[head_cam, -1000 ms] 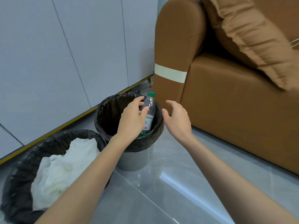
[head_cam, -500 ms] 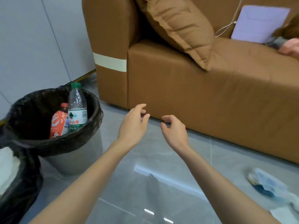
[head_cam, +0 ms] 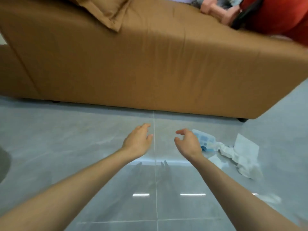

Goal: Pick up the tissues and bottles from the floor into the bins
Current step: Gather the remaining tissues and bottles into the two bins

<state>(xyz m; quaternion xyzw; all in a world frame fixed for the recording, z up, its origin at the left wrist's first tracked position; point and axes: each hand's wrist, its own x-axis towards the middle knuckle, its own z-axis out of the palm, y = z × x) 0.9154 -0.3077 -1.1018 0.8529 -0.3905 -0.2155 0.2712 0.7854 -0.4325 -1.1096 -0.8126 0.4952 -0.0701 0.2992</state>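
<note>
A flattened clear bottle with a blue label (head_cam: pixel 205 141) lies on the grey floor just right of my right hand (head_cam: pixel 187 144). Crumpled white tissues (head_cam: pixel 240 155) lie beside it, further right. My right hand hovers with loosely curled fingers and holds nothing; its knuckles hide the bottle's left end. My left hand (head_cam: pixel 138 140) hangs over bare floor to the left, fingers relaxed and empty. The bins are out of view except a dark rim (head_cam: pixel 3 162) at the left edge.
A brown sofa (head_cam: pixel 150 64) runs across the upper frame, its front close behind the hands. A cushion (head_cam: pixel 103 10) lies on it. A person in red (head_cam: pixel 275 15) sits at the top right. Grey floor tiles (head_cam: pixel 83 147) spread left and below.
The view has swung right, away from the bins, after my left hand let go of the bottle in the bin. Both empty hands now hover near the flattened bottle and tissues.
</note>
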